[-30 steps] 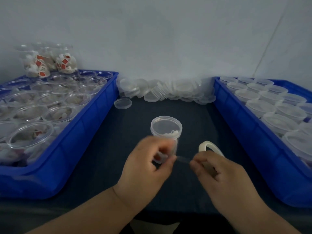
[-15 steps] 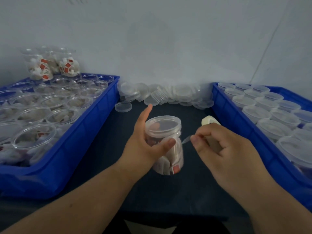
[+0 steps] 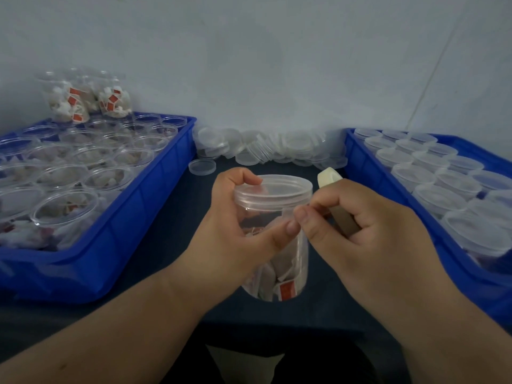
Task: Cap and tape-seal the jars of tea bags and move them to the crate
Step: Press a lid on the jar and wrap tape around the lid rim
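Head view shows a clear jar [image 3: 288, 273] of tea bags, red tag near its base, lid [image 3: 279, 187] on, held over the dark table [image 3: 166, 217] between two blue crates; the left hand [image 3: 238, 236] curls round it, thumb on the front wall, a fingertip on the lid. The right hand [image 3: 360, 236] pinches thumb and forefinger together just under the lid's rim, a tape roll [image 3: 329, 176] poking up behind its knuckles. Open jars [image 3: 63, 209] fill the left crate [image 3: 133, 239], capped ones [image 3: 440, 199] the right crate [image 3: 368, 173], and spare lids [image 3: 277, 148] heap along the wall [image 3: 249, 65].
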### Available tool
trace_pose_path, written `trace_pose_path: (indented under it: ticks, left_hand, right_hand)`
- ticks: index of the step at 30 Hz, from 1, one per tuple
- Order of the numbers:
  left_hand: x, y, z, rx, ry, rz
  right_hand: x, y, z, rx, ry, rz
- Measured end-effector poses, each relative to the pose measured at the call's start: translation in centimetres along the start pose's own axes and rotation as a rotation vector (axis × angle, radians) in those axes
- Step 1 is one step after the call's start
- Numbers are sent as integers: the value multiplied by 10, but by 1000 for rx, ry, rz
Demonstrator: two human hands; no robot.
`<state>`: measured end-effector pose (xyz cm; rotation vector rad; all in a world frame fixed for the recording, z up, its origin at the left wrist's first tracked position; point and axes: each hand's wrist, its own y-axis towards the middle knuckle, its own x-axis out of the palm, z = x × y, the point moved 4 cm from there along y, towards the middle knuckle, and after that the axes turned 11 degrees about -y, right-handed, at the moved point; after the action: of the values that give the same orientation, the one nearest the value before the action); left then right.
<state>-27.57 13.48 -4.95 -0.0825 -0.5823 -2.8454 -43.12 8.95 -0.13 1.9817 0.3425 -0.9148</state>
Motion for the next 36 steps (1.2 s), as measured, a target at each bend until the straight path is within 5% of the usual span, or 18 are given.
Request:
trace_pose_path:
  ticks: [36]
  left_hand:
    - [0,-7,0,-24,-59,67]
  right_hand:
    - [-6,-9,-4,-68,-59,68]
